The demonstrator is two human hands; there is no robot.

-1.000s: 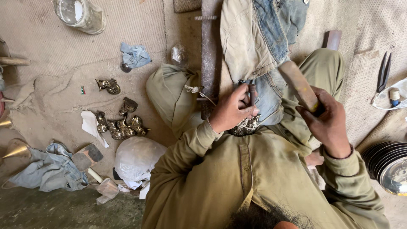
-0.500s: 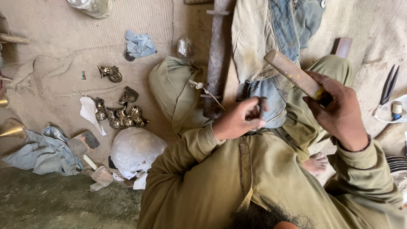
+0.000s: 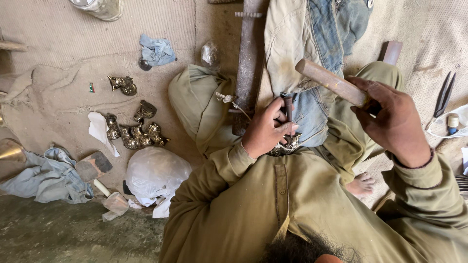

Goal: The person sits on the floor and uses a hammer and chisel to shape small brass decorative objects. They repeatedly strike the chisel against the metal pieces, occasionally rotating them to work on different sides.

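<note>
My left hand (image 3: 267,129) grips a dark metal punch (image 3: 288,109) held upright, its tip on a small brass piece (image 3: 287,144) resting on denim cloth (image 3: 312,102) over my lap. My right hand (image 3: 395,122) holds a wooden mallet handle (image 3: 331,83), raised up and to the right of the punch. The mallet's far end points toward the upper left. I sit cross-legged in olive clothing, and a bare foot (image 3: 360,185) shows under my right arm.
Several small brass pieces (image 3: 136,131) lie on the sandy floor at left, with one more brass piece (image 3: 123,84) above them. A white plastic bag (image 3: 156,173), blue rags (image 3: 46,175), a wooden post (image 3: 248,53), and shears (image 3: 443,97) at right surround me.
The mallet rose from the punch over the last second and is now lifted. My left hand stayed on the punch against the brass piece.
</note>
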